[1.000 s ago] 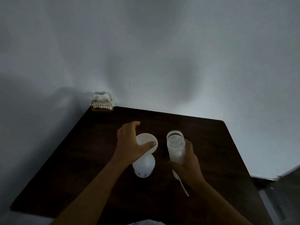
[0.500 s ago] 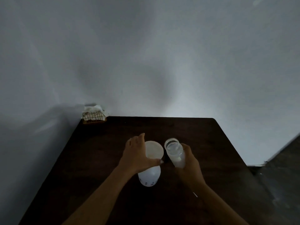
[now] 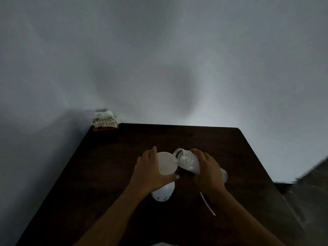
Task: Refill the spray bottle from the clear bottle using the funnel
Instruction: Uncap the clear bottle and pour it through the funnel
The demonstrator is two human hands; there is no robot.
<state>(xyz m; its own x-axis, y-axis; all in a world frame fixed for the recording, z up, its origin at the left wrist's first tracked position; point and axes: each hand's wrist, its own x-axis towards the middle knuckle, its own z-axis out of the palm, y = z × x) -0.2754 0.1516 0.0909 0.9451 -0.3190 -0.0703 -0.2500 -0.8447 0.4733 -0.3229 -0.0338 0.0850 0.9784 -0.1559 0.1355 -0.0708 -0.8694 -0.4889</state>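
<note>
A white funnel point(image 3: 166, 164) sits in the top of a white spray bottle point(image 3: 163, 193) standing on the dark table point(image 3: 106, 166). My left hand point(image 3: 150, 172) grips the funnel's rim, thumb across its near edge. My right hand point(image 3: 207, 172) holds the clear bottle point(image 3: 187, 161) round its body. That bottle is tilted far to the left, with its open mouth over the funnel's right edge and liquid lying along its lower side.
A thin white tube point(image 3: 206, 203), the spray head's dip tube, lies on the table below my right wrist. A wire basket with white cloth point(image 3: 105, 121) stands in the far left corner against the wall. Table edges run left and right.
My right hand has lifted the clear bottle from upright and tipped it left until its mouth is over the funnel. My left hand has stayed on the funnel.
</note>
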